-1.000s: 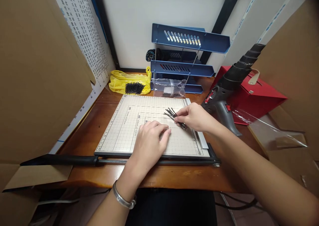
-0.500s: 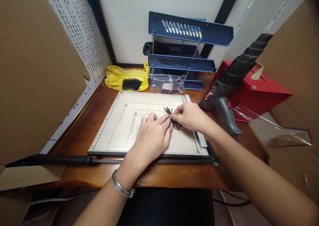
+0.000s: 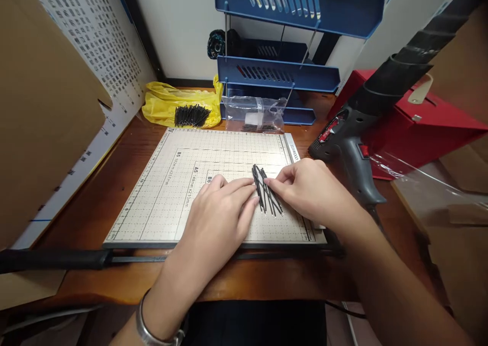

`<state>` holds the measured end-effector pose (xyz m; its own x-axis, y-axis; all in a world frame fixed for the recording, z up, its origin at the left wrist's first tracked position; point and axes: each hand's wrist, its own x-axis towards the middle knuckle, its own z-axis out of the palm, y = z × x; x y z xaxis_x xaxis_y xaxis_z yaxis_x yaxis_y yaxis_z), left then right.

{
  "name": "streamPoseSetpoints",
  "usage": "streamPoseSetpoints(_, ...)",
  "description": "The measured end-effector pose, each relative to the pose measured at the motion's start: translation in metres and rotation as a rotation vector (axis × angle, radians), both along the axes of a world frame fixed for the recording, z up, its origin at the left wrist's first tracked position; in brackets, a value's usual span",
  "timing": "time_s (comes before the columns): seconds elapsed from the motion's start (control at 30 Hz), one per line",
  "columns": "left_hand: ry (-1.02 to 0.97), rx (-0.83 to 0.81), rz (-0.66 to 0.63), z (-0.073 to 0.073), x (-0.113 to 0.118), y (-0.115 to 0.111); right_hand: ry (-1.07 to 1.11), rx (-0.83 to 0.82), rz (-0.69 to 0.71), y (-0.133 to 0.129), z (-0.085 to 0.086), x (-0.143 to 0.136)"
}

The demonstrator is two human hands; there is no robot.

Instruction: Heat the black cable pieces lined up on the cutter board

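Observation:
A small loose bunch of short black wires (image 3: 270, 196) with bare silvery ends lies on the gridded board of a paper cutter (image 3: 152, 203), some crossing each other. My left hand (image 3: 221, 209) rests on the board with its fingers stretched out, its index fingertip and thumb tip touching the left side of the bunch. From the right, my right hand (image 3: 310, 186) has its thumb and curled fingers at the upper right part of the wires, pinching there. The contact under the right fingertips is partly hidden.
The cutter's black handle (image 3: 57, 259) lies along the front edge. Behind the board are a yellow bag (image 3: 160, 102) with a pile of black wires (image 3: 192, 116), a clear plastic bag (image 3: 238, 112) and a blue rack (image 3: 274, 71). A heat gun (image 3: 354, 132) and red box (image 3: 438, 127) stand right.
My hands have moved slightly apart, and the wires, bunched under the fingertips before, lie more spread out. The camera has moved, so the board and heat gun look larger.

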<state>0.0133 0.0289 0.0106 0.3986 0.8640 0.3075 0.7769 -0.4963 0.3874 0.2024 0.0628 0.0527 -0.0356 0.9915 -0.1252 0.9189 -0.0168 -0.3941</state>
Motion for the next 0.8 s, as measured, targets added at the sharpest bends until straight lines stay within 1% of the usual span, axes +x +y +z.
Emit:
streamPoseSetpoints(0.13, -0.020, 0.011, 0.021, -0.001, 0.007, 0.005, 0.030, -0.054, 0.088, 0.005, 0.000, 0.010)
streamPoseSetpoints(0.2, -0.028, 0.015, 0.027, -0.002, 0.008, 0.004, 0.013, -0.067, 0.104, 0.006, -0.001, 0.014)
streamPoseSetpoints(0.33, -0.028, 0.032, 0.002, -0.004, 0.006, 0.003, -0.042, -0.052, 0.065, 0.005, -0.001, 0.016)
streamPoseSetpoints(0.47, 0.049, 0.075, -0.024, -0.004, 0.007, 0.003, -0.097, -0.046, -0.003, 0.002, -0.003, 0.012)
streamPoseSetpoints(0.57, 0.089, 0.108, -0.024, -0.004, 0.007, 0.002, -0.120, -0.040, -0.016, 0.000, -0.005, 0.011)
streamPoseSetpoints(0.73, 0.002, 0.107, -0.025, -0.005, 0.005, 0.001, -0.068, -0.068, -0.010, -0.001, -0.007, 0.014)
streamPoseSetpoints(0.8, -0.011, 0.098, -0.024, -0.005, 0.004, 0.001, -0.068, -0.054, 0.001, -0.001, -0.008, 0.014)
